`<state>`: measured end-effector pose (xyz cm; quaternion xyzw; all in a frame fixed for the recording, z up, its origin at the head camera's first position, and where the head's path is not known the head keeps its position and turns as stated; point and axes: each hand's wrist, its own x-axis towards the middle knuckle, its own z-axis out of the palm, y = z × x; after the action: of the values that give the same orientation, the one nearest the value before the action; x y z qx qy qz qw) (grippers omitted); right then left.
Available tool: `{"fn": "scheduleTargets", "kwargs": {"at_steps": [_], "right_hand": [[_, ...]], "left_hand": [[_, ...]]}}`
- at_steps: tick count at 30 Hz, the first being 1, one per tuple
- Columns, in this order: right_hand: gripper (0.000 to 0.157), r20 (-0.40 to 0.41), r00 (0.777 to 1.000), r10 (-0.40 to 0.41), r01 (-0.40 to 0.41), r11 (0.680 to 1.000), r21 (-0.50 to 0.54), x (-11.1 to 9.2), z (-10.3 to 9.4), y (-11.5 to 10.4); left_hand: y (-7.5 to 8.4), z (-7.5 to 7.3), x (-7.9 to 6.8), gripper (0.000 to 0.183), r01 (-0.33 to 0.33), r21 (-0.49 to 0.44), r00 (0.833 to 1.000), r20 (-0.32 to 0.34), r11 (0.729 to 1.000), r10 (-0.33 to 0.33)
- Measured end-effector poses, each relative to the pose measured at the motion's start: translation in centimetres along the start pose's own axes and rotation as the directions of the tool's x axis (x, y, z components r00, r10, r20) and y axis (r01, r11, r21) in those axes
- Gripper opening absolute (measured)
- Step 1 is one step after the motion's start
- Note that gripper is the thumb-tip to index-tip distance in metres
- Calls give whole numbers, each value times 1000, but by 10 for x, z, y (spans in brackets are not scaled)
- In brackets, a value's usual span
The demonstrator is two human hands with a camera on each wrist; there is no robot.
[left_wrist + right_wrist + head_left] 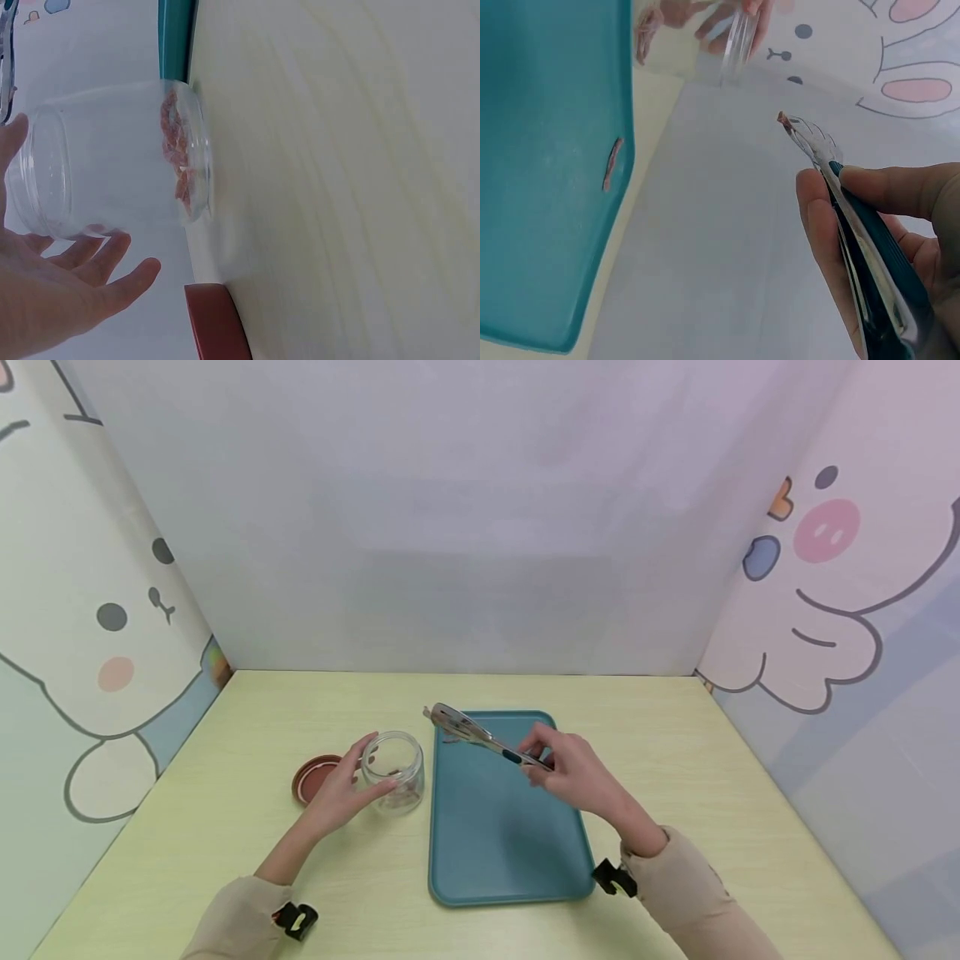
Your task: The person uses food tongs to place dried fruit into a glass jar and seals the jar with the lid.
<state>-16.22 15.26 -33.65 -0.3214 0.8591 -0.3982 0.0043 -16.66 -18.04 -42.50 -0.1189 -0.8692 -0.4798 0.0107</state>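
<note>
My left hand [341, 797] holds a clear glass jar [401, 792] near its mouth, thumb on the near side and fingers behind. The jar stands open and upright on the table, with reddish-brown strips [176, 146] lying on its bottom. My right hand [573, 772] grips metal tongs [476, 732] with dark handle grips, above the tray's far part. The closed tong tips pinch a small brownish strip [783, 118], level with the jar's mouth and to its right. Another thin strip [612, 165] lies on the teal tray [510, 835].
A round reddish-brown lid [311, 777] lies on the table left of the jar, partly behind my left hand. The tray sits just right of the jar. A pale wall [465, 610] rises behind the light wood-toned table [652, 727], with cartoon-printed panels on both sides.
</note>
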Motion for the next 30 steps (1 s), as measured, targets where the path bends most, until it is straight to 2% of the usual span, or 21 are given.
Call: {"fn": "scheduleTargets", "kwargs": {"at_steps": [8,16,19,25,30], "right_hand": [[12,25,997,-74,74,997,-18,10,22,-9],[13,57,995,-83,81,996,27,14,40,-9],[13,66,995,-80,79,997,16,14,45,-8],[15,63,997,-41,43,999,-25,12,45,-7],[19,17,1000,-21,22,998,-60,11,36,-1]], "left_hand": [[-1,0,0,80,15,1,1000,5,1000,-15],[1,-1,0,79,7,-3,1000,5,1000,-7],[1,-1,-1,79,8,3,1000,3,1000,-8],[1,-1,-1,79,-2,-8,1000,1,1000,2],[1,-1,0,78,-10,-10,1000,0,1000,10]]}}
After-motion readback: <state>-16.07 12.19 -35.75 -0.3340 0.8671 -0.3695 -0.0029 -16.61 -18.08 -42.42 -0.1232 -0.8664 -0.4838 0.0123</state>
